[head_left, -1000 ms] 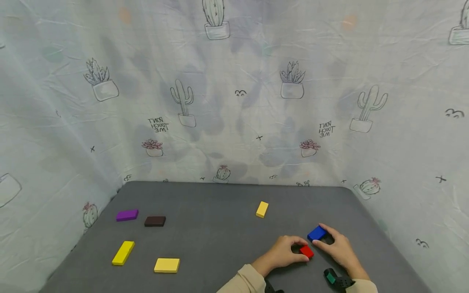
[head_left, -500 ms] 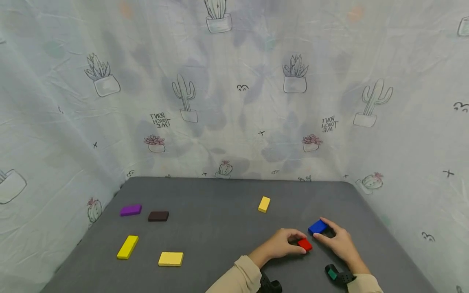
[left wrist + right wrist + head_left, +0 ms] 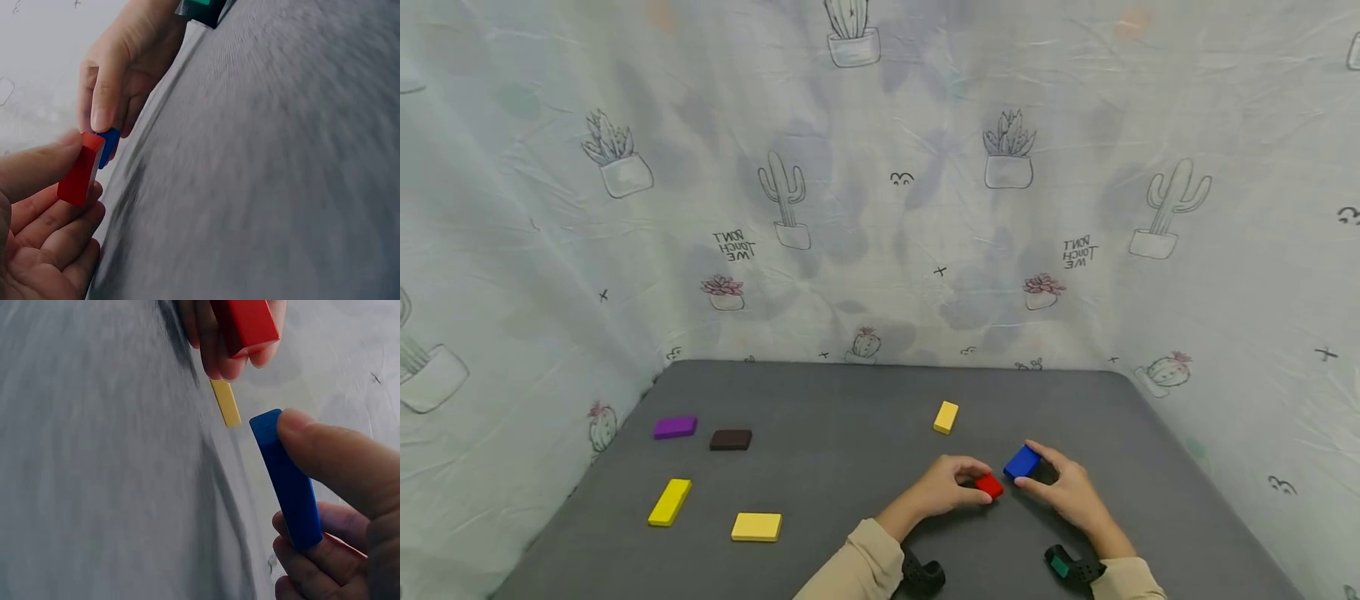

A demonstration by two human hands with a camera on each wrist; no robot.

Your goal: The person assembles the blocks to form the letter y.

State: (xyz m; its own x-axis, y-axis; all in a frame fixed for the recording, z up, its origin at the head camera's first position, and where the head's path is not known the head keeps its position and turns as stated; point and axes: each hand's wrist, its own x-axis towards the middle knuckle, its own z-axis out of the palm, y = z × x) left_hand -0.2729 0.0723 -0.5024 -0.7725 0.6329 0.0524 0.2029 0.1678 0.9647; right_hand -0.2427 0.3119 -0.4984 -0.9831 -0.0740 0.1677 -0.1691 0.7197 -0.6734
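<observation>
My left hand (image 3: 947, 486) pinches a small red block (image 3: 989, 485) between thumb and fingers. In the left wrist view the red block (image 3: 81, 169) stands tilted, the thumb on its upper end. Just to the right, my right hand (image 3: 1067, 492) pinches a blue block (image 3: 1022, 462) by its ends. The right wrist view shows the thumb on top of the blue block (image 3: 287, 481) and fingertips at its lower end. A narrow gap separates the two blocks in the head view. Both hands are low over the grey table (image 3: 850, 467); whether the blocks touch it I cannot tell.
A small yellow block (image 3: 946, 417) lies beyond the hands. On the left lie a purple block (image 3: 675, 427), a dark brown block (image 3: 731, 440), a bright yellow block (image 3: 670, 502) and a pale yellow block (image 3: 756, 527). Behind the table hangs a cactus-print cloth (image 3: 880, 250).
Both hands have shifted left across the table with their blocks still pinched. The blocks remain close together; the other blocks lie as before, the head view having tilted slightly.
</observation>
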